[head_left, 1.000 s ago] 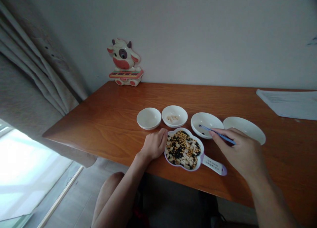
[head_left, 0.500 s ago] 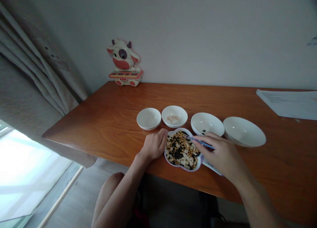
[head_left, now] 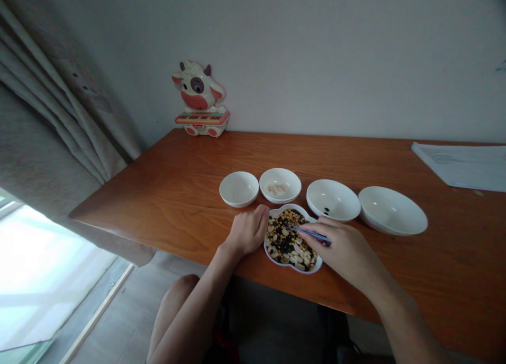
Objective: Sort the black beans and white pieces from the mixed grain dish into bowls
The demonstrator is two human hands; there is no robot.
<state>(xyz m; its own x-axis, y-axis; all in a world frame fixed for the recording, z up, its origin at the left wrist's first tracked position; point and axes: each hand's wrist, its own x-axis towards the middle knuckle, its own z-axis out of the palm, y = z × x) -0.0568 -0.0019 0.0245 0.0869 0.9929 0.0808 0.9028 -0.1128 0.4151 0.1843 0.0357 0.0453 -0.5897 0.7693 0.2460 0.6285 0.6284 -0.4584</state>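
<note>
A shallow, scallop-edged white dish with a purple rim (head_left: 268, 254) holds a mix of black beans, yellow kernels and pale peanut halves (head_left: 299, 254). My left hand (head_left: 248, 230) is curled closed against its left rim; the fingertips are hidden. Between the thumb and fingers of my right hand (head_left: 342, 248) is a pair of blue tweezers (head_left: 318, 234), tips down among the kernels in the dish's upper part. Whether the tips pinch anything is too small to tell. My right hand hides the dish's handle.
Behind the dish stand white bowls: a left bowl (head_left: 239, 190), one with pale pieces (head_left: 280, 176), one with a few black beans (head_left: 336, 195), and a right bowl (head_left: 395, 211). A cow toy (head_left: 201, 100) and papers (head_left: 466, 166) lie farther back on the wooden table (head_left: 166, 195).
My right hand and the tweezers have shifted slightly left and down over the dish, and the tweezers' tips look closer together. My left hand stays at the rim.
</note>
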